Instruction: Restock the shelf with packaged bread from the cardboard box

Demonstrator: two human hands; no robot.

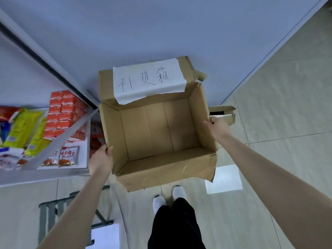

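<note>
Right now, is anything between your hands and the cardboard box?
Nothing visible. The left hand grips the cardboard box by its left wall, and the right hand grips the rim of its right wall. The box's inside shows only bare cardboard, with no bread in view.

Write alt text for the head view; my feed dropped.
An open cardboard box, empty inside, is gripped by its side walls: left hand on the left rim, right hand on the right. A handwritten paper label covers its far flap; a stocked shelf stands to the left.
</note>
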